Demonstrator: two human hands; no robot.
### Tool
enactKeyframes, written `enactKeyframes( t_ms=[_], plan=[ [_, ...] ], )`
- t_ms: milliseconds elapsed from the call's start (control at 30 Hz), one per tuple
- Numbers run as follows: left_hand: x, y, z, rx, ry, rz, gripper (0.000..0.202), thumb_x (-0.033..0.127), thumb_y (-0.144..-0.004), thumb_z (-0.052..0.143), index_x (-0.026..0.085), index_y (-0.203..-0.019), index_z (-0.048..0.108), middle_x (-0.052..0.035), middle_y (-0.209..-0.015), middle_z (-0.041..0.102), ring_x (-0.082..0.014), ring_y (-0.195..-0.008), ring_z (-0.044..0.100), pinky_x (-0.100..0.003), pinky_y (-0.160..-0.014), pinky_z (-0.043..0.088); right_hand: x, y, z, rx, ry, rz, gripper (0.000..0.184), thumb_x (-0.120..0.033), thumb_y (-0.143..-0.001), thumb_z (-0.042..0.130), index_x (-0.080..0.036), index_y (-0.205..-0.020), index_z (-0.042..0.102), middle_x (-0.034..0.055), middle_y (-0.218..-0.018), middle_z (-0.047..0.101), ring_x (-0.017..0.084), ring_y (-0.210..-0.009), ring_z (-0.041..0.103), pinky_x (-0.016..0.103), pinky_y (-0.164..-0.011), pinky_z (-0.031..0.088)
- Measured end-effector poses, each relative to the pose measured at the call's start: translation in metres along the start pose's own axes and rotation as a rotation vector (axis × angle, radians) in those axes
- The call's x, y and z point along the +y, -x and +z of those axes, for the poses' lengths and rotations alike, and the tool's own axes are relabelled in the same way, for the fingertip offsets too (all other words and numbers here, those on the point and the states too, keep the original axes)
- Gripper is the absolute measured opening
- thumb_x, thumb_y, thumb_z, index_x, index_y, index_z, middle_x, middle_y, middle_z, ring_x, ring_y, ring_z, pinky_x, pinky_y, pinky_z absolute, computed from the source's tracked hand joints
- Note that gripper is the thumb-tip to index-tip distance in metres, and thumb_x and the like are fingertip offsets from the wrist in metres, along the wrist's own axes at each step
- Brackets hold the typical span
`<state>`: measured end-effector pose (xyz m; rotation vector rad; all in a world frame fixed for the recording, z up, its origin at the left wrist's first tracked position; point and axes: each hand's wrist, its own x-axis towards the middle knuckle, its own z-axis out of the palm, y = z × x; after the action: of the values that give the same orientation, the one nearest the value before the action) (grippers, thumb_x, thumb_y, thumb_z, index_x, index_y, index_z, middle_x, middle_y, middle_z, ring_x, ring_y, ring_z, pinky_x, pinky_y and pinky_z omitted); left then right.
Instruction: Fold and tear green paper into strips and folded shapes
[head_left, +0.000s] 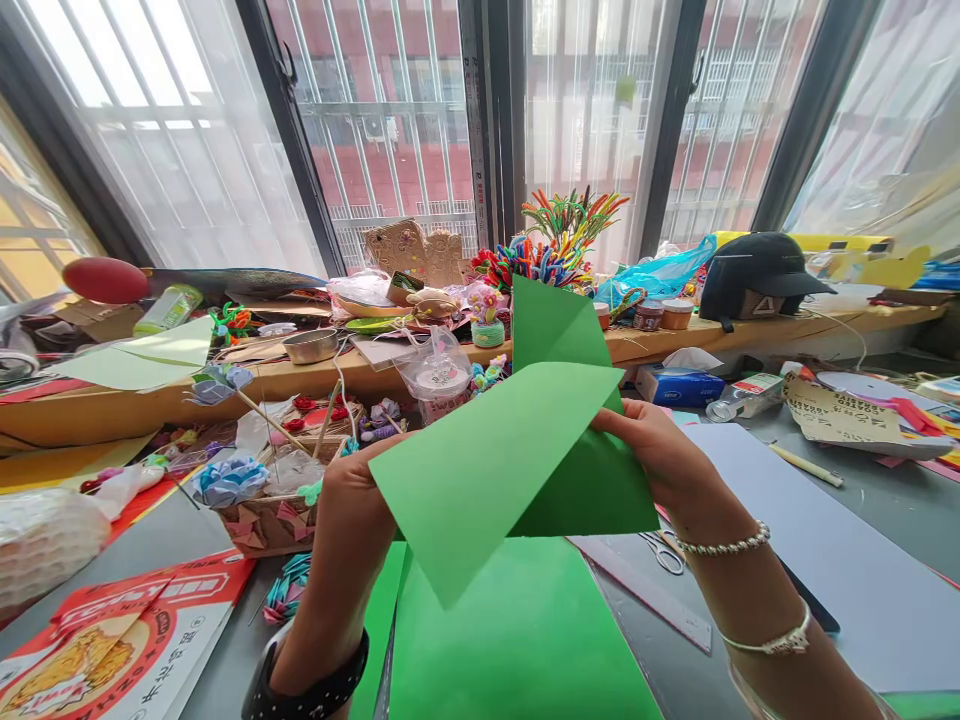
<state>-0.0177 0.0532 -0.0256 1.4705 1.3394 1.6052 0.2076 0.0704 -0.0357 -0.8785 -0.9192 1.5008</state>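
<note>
Raised over the desk is green paper (480, 450), with a light flap bent down in front and darker green parts behind it. I cannot tell whether it is one sheet or two. At its left edge my left hand (358, 490) is closed on the paper, its fingers mostly hidden behind. My right hand (656, 445) pinches the right side between thumb and fingers. Below both hands lies a bright green sheet (510, 630), flat on the desk.
A ruler (652, 595) and scissors (664, 552) lie right of the green sheet, beside a large white sheet (817, 560). At left stand a box of paper flowers (262, 520) and a printed fried-chicken bag (112, 650). Craft items crowd the wooden ledge (300, 380) under the windows.
</note>
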Motion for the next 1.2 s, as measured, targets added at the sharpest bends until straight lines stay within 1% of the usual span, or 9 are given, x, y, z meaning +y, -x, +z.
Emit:
enactKeyframes(
  t_ms=[100, 167, 267, 367, 467, 567, 733, 900, 1200],
  plan=[
    [-0.006, -0.002, -0.002, -0.060, 0.031, -0.022, 0.011, 0.026, -0.052, 0.069, 0.020, -0.061, 0.069, 0.0032, -0.056, 0.067, -0.0175, -0.054, 0.061, -0.023, -0.044, 0.047, 0.000, 0.000, 0.001, 0.009, 0.029, 0.018, 0.009, -0.020, -0.063, 0.068, -0.015, -0.071, 0.068, 0.0029, -0.065, 0.070, 0.015, -0.053, 0.064, 0.022, -0.050, 0.054],
    [-0.010, -0.006, -0.003, -0.060, 0.050, -0.118, 0.016, 0.028, -0.051, 0.072, 0.019, -0.064, 0.069, 0.0026, -0.057, 0.068, -0.0169, -0.052, 0.061, -0.023, -0.045, 0.049, 0.000, 0.000, 0.001, 0.020, 0.058, 0.021, 0.010, -0.020, -0.065, 0.067, -0.015, -0.073, 0.068, 0.0036, -0.067, 0.070, 0.015, -0.055, 0.064, 0.023, -0.052, 0.055],
    [-0.015, -0.012, -0.003, -0.135, 0.105, -0.320, 0.021, 0.030, -0.049, 0.075, 0.017, -0.066, 0.069, 0.0012, -0.058, 0.069, -0.0164, -0.050, 0.062, -0.023, -0.045, 0.051, 0.001, -0.003, 0.000, 0.069, 0.099, 0.015, 0.009, -0.020, -0.065, 0.068, -0.015, -0.072, 0.067, 0.0033, -0.065, 0.070, 0.015, -0.054, 0.064, 0.024, -0.051, 0.054],
    [-0.018, -0.016, -0.001, -0.136, 0.160, -0.386, 0.021, 0.028, -0.050, 0.076, 0.018, -0.067, 0.069, 0.0013, -0.061, 0.070, -0.0157, -0.052, 0.063, -0.022, -0.046, 0.052, 0.003, -0.007, -0.003, 0.076, 0.151, 0.003, 0.010, -0.022, -0.064, 0.069, -0.014, -0.068, 0.067, 0.0035, -0.062, 0.070, 0.014, -0.052, 0.063, 0.021, -0.049, 0.053],
    [-0.020, -0.017, 0.000, -0.094, 0.217, -0.390, 0.020, 0.026, -0.051, 0.076, 0.019, -0.068, 0.068, 0.0013, -0.062, 0.070, -0.0162, -0.052, 0.064, -0.024, -0.047, 0.053, 0.005, -0.010, -0.006, 0.036, 0.180, -0.019, 0.014, -0.024, -0.063, 0.070, -0.011, -0.067, 0.068, 0.0054, -0.064, 0.070, 0.014, -0.055, 0.064, 0.021, -0.052, 0.052],
    [-0.021, -0.017, 0.001, -0.087, 0.246, -0.380, 0.021, 0.026, -0.051, 0.075, 0.019, -0.070, 0.068, 0.0014, -0.063, 0.071, -0.0168, -0.054, 0.064, -0.026, -0.049, 0.054, 0.007, -0.011, -0.006, 0.030, 0.132, 0.008, 0.014, -0.023, -0.061, 0.071, -0.011, -0.069, 0.067, 0.0059, -0.066, 0.070, 0.015, -0.056, 0.064, 0.022, -0.053, 0.052],
    [-0.021, -0.014, 0.002, -0.034, 0.176, -0.307, 0.021, 0.029, -0.050, 0.075, 0.017, -0.065, 0.068, 0.0021, -0.058, 0.069, -0.0164, -0.051, 0.063, -0.024, -0.048, 0.052, 0.009, -0.013, -0.003, 0.027, 0.010, 0.086, 0.013, -0.019, -0.061, 0.070, -0.013, -0.072, 0.067, 0.0048, -0.062, 0.070, 0.015, -0.052, 0.063, 0.023, -0.052, 0.052],
    [-0.014, -0.010, 0.005, 0.026, 0.165, -0.298, 0.022, 0.030, -0.047, 0.076, 0.016, -0.060, 0.067, 0.0023, -0.052, 0.066, -0.0157, -0.046, 0.060, -0.024, -0.043, 0.049, 0.010, -0.015, -0.003, 0.015, 0.000, 0.105, 0.010, -0.019, -0.064, 0.067, -0.014, -0.072, 0.067, 0.0044, -0.062, 0.069, 0.014, -0.052, 0.063, 0.022, -0.051, 0.053],
    [-0.011, -0.009, 0.007, 0.040, 0.110, -0.260, 0.022, 0.030, -0.047, 0.076, 0.016, -0.061, 0.068, 0.0035, -0.050, 0.065, -0.0138, -0.046, 0.057, -0.022, -0.043, 0.046, 0.014, -0.017, -0.004, 0.010, 0.014, 0.116, 0.009, -0.019, -0.064, 0.066, -0.013, -0.072, 0.066, 0.0045, -0.061, 0.069, 0.015, -0.050, 0.063, 0.024, -0.048, 0.053]
  ],
)
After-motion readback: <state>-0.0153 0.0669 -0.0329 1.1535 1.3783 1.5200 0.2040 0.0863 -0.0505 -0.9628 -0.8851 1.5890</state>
